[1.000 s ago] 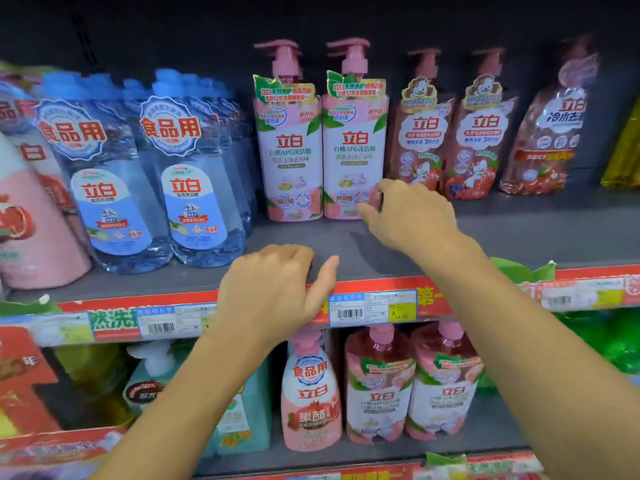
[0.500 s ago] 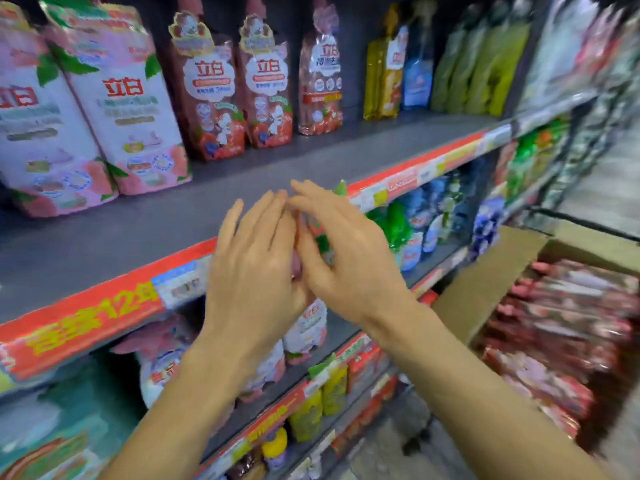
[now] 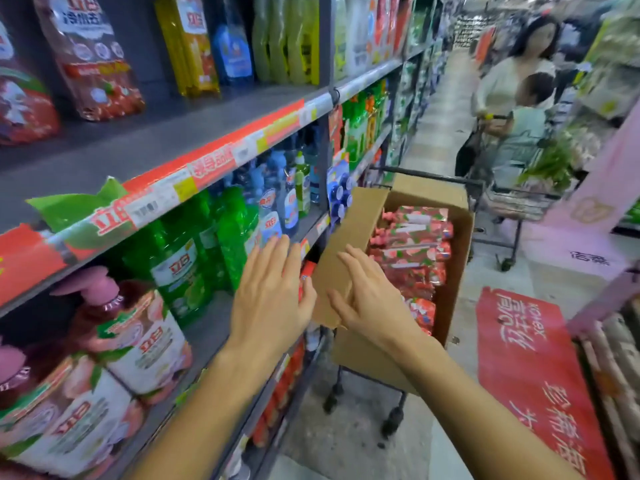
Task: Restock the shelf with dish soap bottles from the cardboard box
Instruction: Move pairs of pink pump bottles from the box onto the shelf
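An open cardboard box [image 3: 457, 258] rests on a black wheeled cart at the right of the shelving. Inside lie several pink-and-red dish soap bottles [image 3: 414, 251], packed on their sides. My left hand [image 3: 273, 296] hovers, fingers apart and empty, in front of the shelf edge just left of the box flap. My right hand [image 3: 367, 299] is also empty and spread, over the near flap of the box. The grey shelf [image 3: 145, 147] runs along the left, with pink pump soap bottles [image 3: 138, 327] on the lower level at the near left.
Green bottles [image 3: 183, 258] and blue bottles fill the lower shelf. A person with a child in a shopping cart [image 3: 512, 188] stands further down the aisle. A red floor sticker [image 3: 533, 368] lies at the right, beside a pink display stand [image 3: 602, 188].
My view has swung right from the shelf toward the aisle and the box. Both hands left the shelf, came together, and now reach apart toward the box.
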`<action>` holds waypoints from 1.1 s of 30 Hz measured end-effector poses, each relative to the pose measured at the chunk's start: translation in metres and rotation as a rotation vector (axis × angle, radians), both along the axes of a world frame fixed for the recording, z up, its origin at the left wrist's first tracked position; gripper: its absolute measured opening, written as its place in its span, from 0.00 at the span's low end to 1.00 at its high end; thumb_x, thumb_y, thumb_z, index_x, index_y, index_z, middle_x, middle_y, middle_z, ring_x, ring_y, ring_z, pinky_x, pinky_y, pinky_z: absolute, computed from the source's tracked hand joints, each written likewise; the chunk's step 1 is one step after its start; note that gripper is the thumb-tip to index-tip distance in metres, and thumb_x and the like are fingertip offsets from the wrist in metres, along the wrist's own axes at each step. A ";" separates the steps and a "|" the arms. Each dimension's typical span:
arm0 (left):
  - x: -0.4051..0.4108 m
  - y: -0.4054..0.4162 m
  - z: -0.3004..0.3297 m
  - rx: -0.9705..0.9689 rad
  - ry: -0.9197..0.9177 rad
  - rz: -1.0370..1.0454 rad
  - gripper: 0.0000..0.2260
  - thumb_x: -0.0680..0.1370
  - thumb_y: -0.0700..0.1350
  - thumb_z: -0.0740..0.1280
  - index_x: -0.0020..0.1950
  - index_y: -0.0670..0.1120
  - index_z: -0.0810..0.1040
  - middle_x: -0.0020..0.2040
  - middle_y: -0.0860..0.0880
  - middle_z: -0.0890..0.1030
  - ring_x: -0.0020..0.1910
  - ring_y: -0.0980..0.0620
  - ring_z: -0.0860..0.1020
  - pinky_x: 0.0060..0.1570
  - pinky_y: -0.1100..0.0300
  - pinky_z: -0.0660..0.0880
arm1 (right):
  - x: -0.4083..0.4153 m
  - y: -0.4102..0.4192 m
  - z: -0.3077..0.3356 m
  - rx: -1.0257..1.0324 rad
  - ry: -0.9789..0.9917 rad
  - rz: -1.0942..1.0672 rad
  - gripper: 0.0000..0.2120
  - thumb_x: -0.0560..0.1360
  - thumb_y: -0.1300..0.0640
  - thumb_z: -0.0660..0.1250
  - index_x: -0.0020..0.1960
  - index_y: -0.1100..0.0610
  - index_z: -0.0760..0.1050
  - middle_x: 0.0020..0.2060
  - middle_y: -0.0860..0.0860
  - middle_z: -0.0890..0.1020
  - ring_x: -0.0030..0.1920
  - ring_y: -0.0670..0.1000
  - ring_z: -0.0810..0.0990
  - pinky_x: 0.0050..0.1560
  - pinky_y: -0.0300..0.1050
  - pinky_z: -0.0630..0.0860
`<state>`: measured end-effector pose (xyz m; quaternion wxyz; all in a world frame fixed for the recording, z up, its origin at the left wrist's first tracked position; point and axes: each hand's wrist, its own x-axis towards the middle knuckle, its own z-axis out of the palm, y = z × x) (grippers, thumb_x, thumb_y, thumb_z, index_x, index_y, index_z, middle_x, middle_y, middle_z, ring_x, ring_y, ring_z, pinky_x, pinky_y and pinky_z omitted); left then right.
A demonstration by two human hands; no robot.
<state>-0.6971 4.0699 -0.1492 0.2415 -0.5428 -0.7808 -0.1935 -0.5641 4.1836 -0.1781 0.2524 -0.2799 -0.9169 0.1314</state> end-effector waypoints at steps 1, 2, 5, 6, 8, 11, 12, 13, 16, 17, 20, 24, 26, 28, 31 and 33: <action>0.004 0.018 -0.005 -0.037 -0.015 -0.017 0.24 0.75 0.48 0.61 0.65 0.36 0.77 0.64 0.37 0.78 0.65 0.39 0.76 0.69 0.47 0.65 | 0.010 0.013 -0.005 -0.013 -0.035 -0.037 0.29 0.80 0.49 0.65 0.76 0.61 0.65 0.77 0.58 0.65 0.78 0.57 0.61 0.77 0.45 0.56; 0.008 0.035 -0.009 -0.071 -0.029 -0.034 0.24 0.74 0.49 0.61 0.64 0.35 0.77 0.64 0.36 0.78 0.64 0.38 0.77 0.68 0.46 0.67 | 0.020 0.025 -0.010 -0.025 -0.057 -0.068 0.29 0.80 0.50 0.65 0.77 0.61 0.64 0.77 0.58 0.64 0.79 0.57 0.60 0.77 0.44 0.54; 0.022 0.082 -0.027 -0.172 -0.059 -0.074 0.25 0.74 0.50 0.58 0.64 0.36 0.78 0.63 0.37 0.79 0.63 0.39 0.78 0.64 0.44 0.72 | 0.045 0.059 -0.033 -0.063 -0.066 -0.135 0.28 0.80 0.51 0.65 0.75 0.62 0.66 0.76 0.59 0.66 0.78 0.58 0.62 0.78 0.49 0.57; 0.027 0.096 -0.033 -0.202 -0.063 -0.082 0.26 0.74 0.51 0.57 0.63 0.36 0.79 0.62 0.37 0.80 0.62 0.39 0.78 0.63 0.44 0.73 | 0.053 0.070 -0.042 -0.077 -0.087 -0.155 0.28 0.80 0.50 0.64 0.75 0.62 0.66 0.76 0.59 0.66 0.78 0.58 0.62 0.78 0.49 0.57; 0.034 0.124 -0.049 -0.263 -0.064 -0.102 0.27 0.74 0.52 0.56 0.62 0.36 0.79 0.61 0.38 0.81 0.61 0.40 0.79 0.62 0.44 0.74 | 0.068 0.094 -0.062 -0.130 -0.176 -0.191 0.28 0.82 0.48 0.61 0.77 0.61 0.63 0.78 0.57 0.64 0.79 0.56 0.59 0.78 0.46 0.55; 0.042 0.163 -0.077 -0.360 -0.088 -0.101 0.28 0.73 0.54 0.55 0.63 0.36 0.79 0.60 0.38 0.81 0.60 0.40 0.79 0.61 0.45 0.74 | 0.091 0.129 -0.090 -0.215 -0.298 -0.220 0.29 0.82 0.48 0.60 0.78 0.60 0.60 0.78 0.56 0.62 0.79 0.56 0.57 0.77 0.46 0.54; 0.044 0.175 -0.087 -0.384 -0.103 -0.100 0.28 0.73 0.54 0.55 0.62 0.36 0.79 0.60 0.38 0.81 0.60 0.40 0.80 0.60 0.45 0.75 | 0.097 0.140 -0.097 -0.230 -0.334 -0.221 0.29 0.82 0.48 0.60 0.78 0.60 0.61 0.77 0.57 0.64 0.78 0.56 0.59 0.77 0.47 0.56; 0.046 0.185 -0.097 -0.411 -0.117 -0.098 0.28 0.73 0.54 0.55 0.61 0.36 0.80 0.59 0.38 0.82 0.59 0.40 0.80 0.59 0.45 0.76 | 0.103 0.151 -0.105 -0.237 -0.366 -0.218 0.28 0.82 0.47 0.60 0.77 0.60 0.61 0.76 0.57 0.66 0.77 0.57 0.62 0.75 0.47 0.58; 0.053 0.214 -0.119 -0.487 -0.154 -0.081 0.27 0.73 0.54 0.56 0.56 0.37 0.82 0.54 0.38 0.84 0.53 0.41 0.82 0.53 0.46 0.78 | 0.115 0.184 -0.126 -0.250 -0.441 -0.221 0.30 0.82 0.46 0.59 0.78 0.61 0.60 0.75 0.56 0.66 0.76 0.56 0.62 0.75 0.47 0.59; 0.055 0.222 -0.125 -0.507 -0.167 -0.081 0.26 0.72 0.54 0.56 0.54 0.37 0.83 0.52 0.39 0.84 0.52 0.41 0.83 0.52 0.47 0.79 | 0.117 0.193 -0.130 -0.260 -0.461 -0.223 0.31 0.82 0.46 0.59 0.78 0.60 0.58 0.76 0.56 0.64 0.77 0.55 0.61 0.76 0.46 0.57; 0.057 0.245 -0.143 -0.560 -0.186 -0.067 0.26 0.71 0.55 0.56 0.54 0.38 0.83 0.52 0.40 0.84 0.52 0.42 0.83 0.52 0.47 0.79 | 0.116 0.221 -0.141 -0.266 -0.518 -0.202 0.31 0.82 0.46 0.59 0.79 0.60 0.56 0.77 0.55 0.64 0.77 0.55 0.60 0.76 0.44 0.55; 0.052 0.285 -0.163 -0.612 -0.206 -0.045 0.23 0.71 0.54 0.60 0.53 0.39 0.83 0.52 0.40 0.84 0.53 0.42 0.82 0.53 0.46 0.78 | 0.103 0.261 -0.154 -0.287 -0.538 -0.190 0.26 0.82 0.47 0.58 0.75 0.59 0.63 0.72 0.55 0.70 0.72 0.55 0.66 0.73 0.45 0.60; 0.045 0.308 -0.173 -0.624 -0.210 -0.030 0.21 0.71 0.53 0.65 0.55 0.39 0.82 0.53 0.40 0.83 0.55 0.41 0.81 0.54 0.46 0.77 | 0.093 0.282 -0.159 -0.296 -0.543 -0.187 0.25 0.82 0.47 0.59 0.74 0.59 0.64 0.72 0.55 0.70 0.72 0.56 0.66 0.74 0.46 0.60; 0.040 0.332 -0.180 -0.626 -0.230 -0.018 0.22 0.74 0.54 0.67 0.60 0.39 0.80 0.58 0.41 0.82 0.60 0.42 0.79 0.60 0.47 0.74 | 0.083 0.305 -0.159 -0.305 -0.550 -0.191 0.27 0.82 0.46 0.59 0.75 0.60 0.63 0.73 0.56 0.68 0.74 0.56 0.65 0.76 0.48 0.60; 0.030 0.368 -0.184 -0.648 -0.270 -0.019 0.24 0.80 0.56 0.59 0.70 0.42 0.71 0.68 0.44 0.75 0.69 0.44 0.70 0.69 0.48 0.64 | 0.068 0.346 -0.155 -0.277 -0.555 -0.173 0.27 0.81 0.46 0.60 0.74 0.61 0.64 0.70 0.57 0.70 0.72 0.58 0.67 0.74 0.49 0.62; 0.022 0.390 -0.187 -0.660 -0.278 -0.022 0.25 0.81 0.57 0.56 0.73 0.43 0.67 0.72 0.44 0.70 0.73 0.46 0.66 0.72 0.49 0.60 | 0.058 0.373 -0.151 -0.270 -0.553 -0.189 0.26 0.80 0.48 0.61 0.73 0.61 0.65 0.68 0.56 0.72 0.70 0.58 0.68 0.72 0.49 0.64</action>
